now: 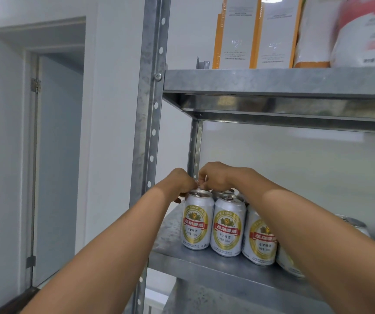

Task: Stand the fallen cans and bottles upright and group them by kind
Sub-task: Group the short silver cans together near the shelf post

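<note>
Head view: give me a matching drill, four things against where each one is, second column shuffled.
Things:
1 front-left can
2 boxes
3 door
4 left hand

Places:
A on the upper shelf
B left of the rack
C at that can's top
D upright on the lower shelf

Pairs: 1-D, 2-A, 3-B, 4-C
</note>
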